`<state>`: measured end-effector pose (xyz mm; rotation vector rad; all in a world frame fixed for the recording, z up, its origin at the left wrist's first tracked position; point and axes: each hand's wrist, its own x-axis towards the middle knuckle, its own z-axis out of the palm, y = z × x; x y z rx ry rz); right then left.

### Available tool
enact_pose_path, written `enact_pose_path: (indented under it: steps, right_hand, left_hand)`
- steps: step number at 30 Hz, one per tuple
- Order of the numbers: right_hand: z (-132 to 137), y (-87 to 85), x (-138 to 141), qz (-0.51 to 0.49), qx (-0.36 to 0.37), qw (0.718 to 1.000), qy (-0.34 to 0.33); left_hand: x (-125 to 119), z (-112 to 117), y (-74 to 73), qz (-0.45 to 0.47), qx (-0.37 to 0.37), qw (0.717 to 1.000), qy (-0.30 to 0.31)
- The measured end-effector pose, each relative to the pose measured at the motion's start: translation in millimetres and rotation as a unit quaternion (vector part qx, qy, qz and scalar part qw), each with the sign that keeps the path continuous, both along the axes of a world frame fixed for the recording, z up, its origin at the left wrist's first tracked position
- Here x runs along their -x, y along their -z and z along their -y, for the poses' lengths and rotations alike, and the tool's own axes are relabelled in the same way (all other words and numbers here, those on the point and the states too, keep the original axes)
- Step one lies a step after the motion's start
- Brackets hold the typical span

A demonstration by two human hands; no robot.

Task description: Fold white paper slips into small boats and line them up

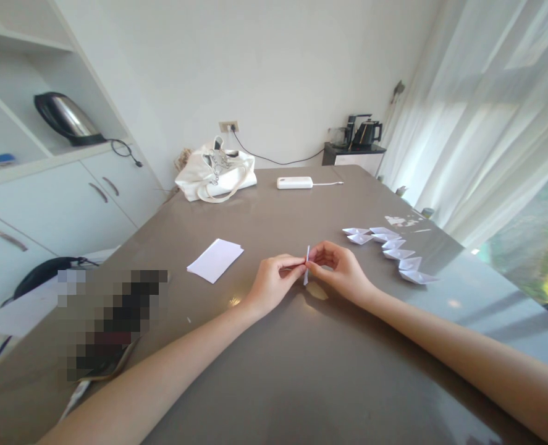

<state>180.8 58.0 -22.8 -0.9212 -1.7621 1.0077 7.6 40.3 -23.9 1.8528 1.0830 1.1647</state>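
Observation:
Over the middle of the grey table [301,371], both my hands pinch a small folded piece of white paper [306,271], held edge-on just above the surface. My left hand [274,283] grips it from the left with thumb and fingers closed. My right hand [341,269] grips it from the right, fingers curled. A stack of white paper sheets [215,259] lies to the left of my hands. To the right, several folded white paper boats [394,250] lie in a curved row.
A white handbag [215,176] and a white power bank [295,183] with a cable sit at the table's far end. A blurred-out object [111,321] lies at the near left. Cabinets with a kettle [65,117] stand left; curtains hang right.

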Motion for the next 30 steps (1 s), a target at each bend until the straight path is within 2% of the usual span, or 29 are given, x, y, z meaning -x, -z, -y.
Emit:
enact_pose_path:
  steps: [6, 18, 21, 25, 27, 30]
  right_hand:
    - [0.0, 0.0, -0.2, 0.006, -0.01, 1.0, 0.002]
    - [2.2, -1.1, 1.0, 0.023, -0.033, 0.999, -0.004]
    - [4.3, -0.6, 2.9, 0.033, -0.052, 0.998, 0.015]
    - [2.6, 2.6, 4.1, 0.034, -0.063, 0.995, 0.068]
    - [-1.5, 4.0, 3.6, 0.009, -0.047, 0.996, 0.07]
    - [-8.6, 4.5, 2.2, -0.057, 0.015, 0.998, 0.034]
  left_hand:
    - [-2.8, -0.8, 7.1, 0.023, 0.011, 1.0, -0.002]
    - [-5.0, 6.8, 0.1, -0.002, -0.009, 1.0, -0.002]
    - [-6.4, 7.2, 1.5, -0.032, -0.042, 0.999, -0.004]
    - [-9.5, 9.1, 2.5, -0.123, -0.124, 0.984, -0.023]
    - [-10.1, 10.0, 1.1, -0.155, -0.15, 0.976, -0.022]
    - [-7.3, 7.6, -1.7, -0.154, -0.157, 0.975, -0.024]
